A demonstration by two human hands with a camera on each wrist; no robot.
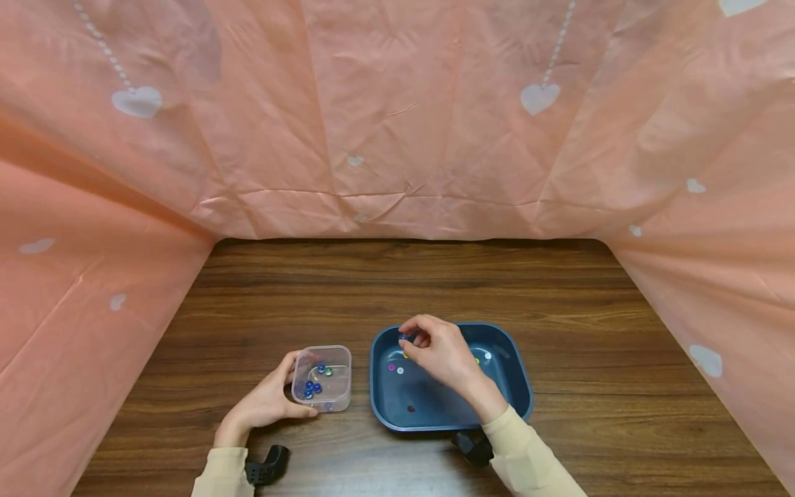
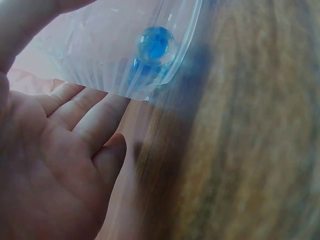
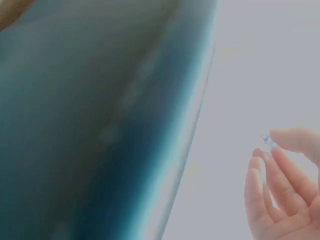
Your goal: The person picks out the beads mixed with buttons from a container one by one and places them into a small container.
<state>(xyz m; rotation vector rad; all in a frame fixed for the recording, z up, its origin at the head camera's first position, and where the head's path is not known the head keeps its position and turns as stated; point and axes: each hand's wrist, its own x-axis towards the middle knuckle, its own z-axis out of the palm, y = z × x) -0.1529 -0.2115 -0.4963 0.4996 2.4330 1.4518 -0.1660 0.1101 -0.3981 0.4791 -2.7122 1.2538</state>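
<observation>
My left hand (image 1: 263,402) grips a clear plastic box (image 1: 338,397) on the table, thumb along its near side and fingers at its far left. Several blue marbles (image 1: 309,388) and a green one (image 1: 328,371) lie inside the box; a blue-and-clear marble (image 2: 156,46) shows through its wall in the left wrist view. Over the left part of a dark blue tray (image 1: 435,416), my right hand (image 1: 444,355) pinches a blue-and-clear marble (image 3: 267,141) between thumb and fingertips, raised above the tray floor.
Small button-like pieces lie in the tray: a pink ring (image 1: 391,368), white ones (image 1: 488,356), yellow ones and a dark brown one (image 1: 411,409). Box and tray stand side by side on a wooden table (image 1: 298,290). Pink curtain (image 1: 397,124) encloses the back and sides.
</observation>
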